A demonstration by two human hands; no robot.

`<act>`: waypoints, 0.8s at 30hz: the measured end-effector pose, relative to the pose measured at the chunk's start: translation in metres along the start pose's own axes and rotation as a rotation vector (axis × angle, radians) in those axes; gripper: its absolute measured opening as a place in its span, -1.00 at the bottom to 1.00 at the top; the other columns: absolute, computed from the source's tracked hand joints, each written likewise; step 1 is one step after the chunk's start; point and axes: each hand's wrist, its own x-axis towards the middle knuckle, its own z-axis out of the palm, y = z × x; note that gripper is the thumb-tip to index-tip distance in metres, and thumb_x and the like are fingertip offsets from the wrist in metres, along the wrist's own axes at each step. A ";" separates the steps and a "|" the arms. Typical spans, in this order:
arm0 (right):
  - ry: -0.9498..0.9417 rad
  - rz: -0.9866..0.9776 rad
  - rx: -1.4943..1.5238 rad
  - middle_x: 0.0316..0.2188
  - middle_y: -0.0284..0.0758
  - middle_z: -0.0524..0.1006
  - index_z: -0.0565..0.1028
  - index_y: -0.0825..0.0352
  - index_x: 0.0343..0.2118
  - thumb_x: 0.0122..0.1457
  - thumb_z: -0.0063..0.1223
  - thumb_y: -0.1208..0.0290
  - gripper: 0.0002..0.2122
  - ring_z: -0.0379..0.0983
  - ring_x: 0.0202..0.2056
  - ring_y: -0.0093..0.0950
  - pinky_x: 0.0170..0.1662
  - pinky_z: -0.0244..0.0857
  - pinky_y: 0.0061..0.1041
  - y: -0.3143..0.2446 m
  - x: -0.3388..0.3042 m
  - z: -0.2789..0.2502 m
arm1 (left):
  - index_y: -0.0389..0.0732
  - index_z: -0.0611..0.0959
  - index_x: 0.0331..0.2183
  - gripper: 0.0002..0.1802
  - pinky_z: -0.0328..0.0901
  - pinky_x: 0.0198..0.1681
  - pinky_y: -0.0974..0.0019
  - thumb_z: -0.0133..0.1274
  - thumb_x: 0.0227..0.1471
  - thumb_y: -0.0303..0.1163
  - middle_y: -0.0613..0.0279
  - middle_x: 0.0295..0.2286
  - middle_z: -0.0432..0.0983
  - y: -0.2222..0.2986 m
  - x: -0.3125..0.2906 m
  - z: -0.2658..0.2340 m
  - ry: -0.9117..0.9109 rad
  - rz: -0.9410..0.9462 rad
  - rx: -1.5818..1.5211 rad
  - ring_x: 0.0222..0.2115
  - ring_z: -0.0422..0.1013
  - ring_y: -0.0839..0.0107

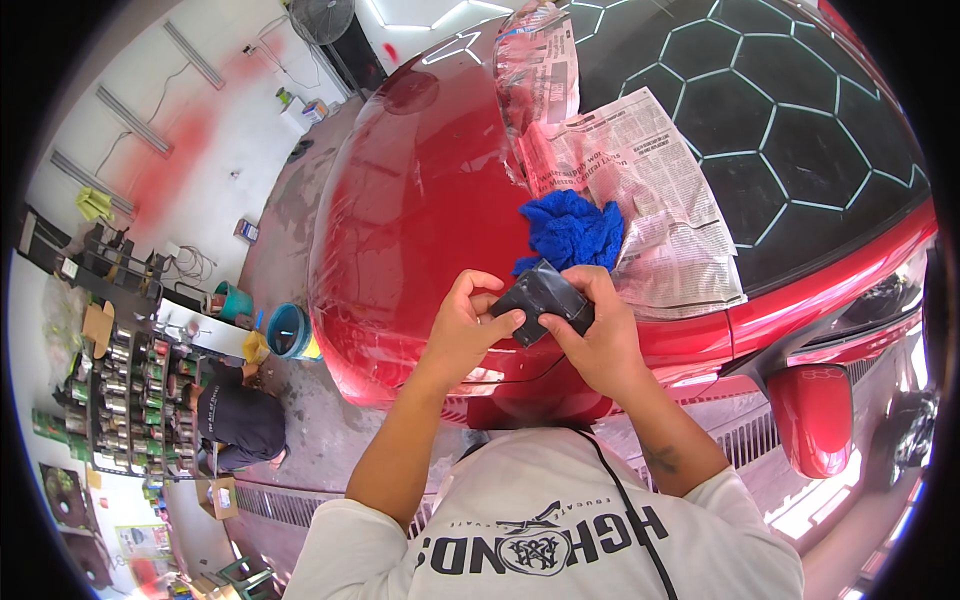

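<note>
Held between my two hands over the red car hood (420, 210) is a small black folded sheet (546, 300), which looks like sandpaper. My left hand (462, 328) pinches its left edge between thumb and fingers. On the other side, my right hand (605, 335) grips the right end with its thumb on the near face. A crumpled blue cloth (570, 228) lies just beyond my hands, on the hood next to red-stained newspaper (690, 235). That paper runs along the hood's rear edge and covers part of the dark windshield (800, 130).
A red side mirror (812, 425) juts out at right. To the left, teal buckets (287, 330) stand on the floor. A person in dark clothing (243, 418) crouches near a rack of paint cans (135, 400). A large fan (322, 15) stands at the back.
</note>
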 end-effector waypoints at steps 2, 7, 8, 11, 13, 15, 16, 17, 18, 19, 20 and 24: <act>0.003 -0.134 -0.168 -0.06 -0.08 0.67 0.43 0.33 0.24 0.22 0.49 0.55 -0.44 0.67 -0.12 -0.32 -0.02 0.54 -0.32 -0.003 0.005 -0.001 | -0.20 0.54 -0.04 -0.71 0.61 -0.08 0.30 0.30 0.30 -0.61 0.11 -0.17 0.71 0.009 0.000 -0.010 -0.076 -0.070 0.029 -0.18 0.64 0.50; -0.046 0.069 -0.322 -0.22 -0.22 0.68 0.52 0.35 0.21 0.32 0.44 0.38 -0.54 0.66 -0.19 -0.38 -0.06 0.54 -0.32 -0.017 0.022 -0.005 | -0.27 0.60 -0.04 -0.86 0.63 -0.06 0.26 0.18 0.41 -0.53 0.11 -0.14 0.71 0.014 0.002 -0.042 0.006 -0.154 0.067 -0.17 0.68 0.46; -0.040 0.196 -0.322 -0.27 -0.25 0.68 0.54 0.36 0.19 0.36 0.41 0.32 -0.57 0.65 -0.22 -0.40 -0.09 0.53 -0.35 -0.020 0.023 -0.006 | -0.27 0.61 -0.03 -0.87 0.63 -0.05 0.25 0.17 0.42 -0.52 0.12 -0.13 0.72 0.013 0.003 -0.049 0.055 -0.172 0.020 -0.16 0.68 0.44; 0.204 0.428 0.019 -0.25 -0.27 0.68 0.47 0.40 0.25 0.49 0.25 0.17 -0.54 0.63 -0.28 -0.41 -0.17 0.50 -0.38 -0.027 0.024 0.002 | -0.26 0.61 -0.02 -0.87 0.63 0.04 0.17 0.12 0.46 -0.48 0.17 -0.10 0.73 0.007 0.000 -0.066 0.183 -0.176 -0.125 -0.12 0.69 0.40; 0.094 0.179 -0.036 -0.09 -0.20 0.64 0.47 0.39 0.28 0.52 0.19 0.24 -0.58 0.60 -0.12 -0.38 -0.03 0.48 -0.33 -0.029 0.021 0.017 | -0.27 0.61 0.09 -0.77 0.58 0.15 0.08 0.05 0.49 -0.46 0.16 -0.03 0.72 0.006 -0.002 -0.075 0.102 -0.158 -0.146 -0.03 0.68 0.35; 0.009 -0.026 -0.134 0.06 -0.12 0.60 0.46 0.37 0.30 0.54 0.13 0.31 -0.61 0.58 0.05 -0.35 0.11 0.45 -0.29 -0.029 0.019 0.036 | -0.28 0.59 0.19 -0.69 0.54 0.22 0.02 -0.02 0.51 -0.47 0.12 0.04 0.69 0.008 -0.005 -0.082 0.011 -0.140 -0.180 0.03 0.66 0.32; -0.006 -0.247 -0.258 0.09 -0.09 0.58 0.47 0.36 0.32 0.46 0.22 0.37 -0.57 0.56 0.09 -0.25 0.16 0.43 -0.24 -0.028 0.020 0.046 | -0.28 0.57 0.22 -0.65 0.52 0.24 -0.01 -0.05 0.51 -0.47 0.10 0.07 0.67 0.010 -0.007 -0.085 -0.034 -0.137 -0.276 0.07 0.65 0.29; -0.070 -0.389 -0.408 0.12 -0.07 0.56 0.48 0.34 0.34 0.37 0.31 0.44 -0.50 0.54 0.13 -0.15 0.21 0.40 -0.18 -0.027 0.021 0.055 | -0.29 0.56 0.26 -0.61 0.51 0.27 -0.03 -0.09 0.51 -0.47 0.08 0.11 0.65 0.013 -0.009 -0.088 -0.079 -0.137 -0.367 0.10 0.63 0.26; -0.084 -0.452 -0.408 0.14 -0.07 0.55 0.48 0.35 0.34 0.30 0.36 0.49 -0.45 0.51 0.16 -0.13 0.24 0.38 -0.18 -0.027 0.021 0.062 | -0.30 0.54 0.29 -0.57 0.49 0.29 -0.06 -0.12 0.51 -0.47 0.06 0.14 0.63 0.016 -0.011 -0.092 -0.165 -0.106 -0.473 0.14 0.62 0.23; -0.128 -0.446 -0.432 0.16 -0.07 0.54 0.48 0.36 0.35 0.23 0.41 0.54 -0.39 0.48 0.20 -0.10 0.28 0.37 -0.19 -0.026 0.022 0.069 | -0.31 0.52 0.31 -0.55 0.47 0.31 -0.09 -0.14 0.51 -0.46 0.03 0.18 0.60 0.019 -0.013 -0.095 -0.150 -0.132 -0.490 0.17 0.60 0.20; -0.165 -0.429 -0.451 0.19 -0.06 0.53 0.48 0.36 0.36 0.15 0.46 0.60 -0.33 0.46 0.23 -0.08 0.32 0.35 -0.19 -0.026 0.023 0.074 | -0.32 0.50 0.32 -0.54 0.45 0.33 -0.13 -0.16 0.51 -0.46 0.01 0.21 0.58 0.021 -0.015 -0.098 -0.178 -0.129 -0.525 0.20 0.58 0.16; -0.117 -0.417 -0.432 0.18 -0.08 0.52 0.52 0.36 0.33 0.14 0.46 0.62 -0.36 0.48 0.20 -0.10 0.29 0.37 -0.22 -0.024 0.025 0.083 | -0.32 0.47 0.35 -0.51 0.41 0.38 -0.17 -0.16 0.50 -0.43 -0.05 0.28 0.52 0.020 -0.018 -0.106 -0.211 -0.145 -0.558 0.24 0.55 0.13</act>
